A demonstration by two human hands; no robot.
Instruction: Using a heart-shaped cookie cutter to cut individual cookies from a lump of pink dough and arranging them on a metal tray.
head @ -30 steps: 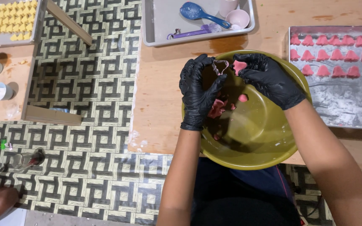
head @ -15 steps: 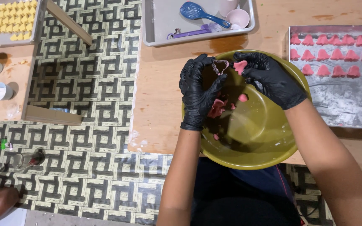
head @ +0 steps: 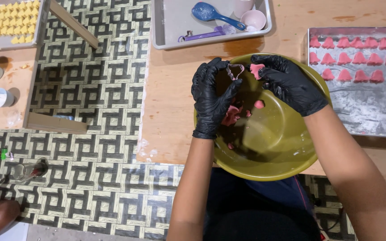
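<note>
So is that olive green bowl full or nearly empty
Nearly empty. The green bowl shows mostly bare inner wall, with only a few pink dough scraps lying beneath the left hand.

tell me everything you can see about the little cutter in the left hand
The cutter is a small open outline of thin grey metal, bell or tree shaped, with no dough in it. The left hand, in a black glove, pinches it at the fingertips and holds it over the far rim of the olive bowl. Its opening faces the camera. Just to its right, the right hand holds a pink dough piece close by it.
</note>
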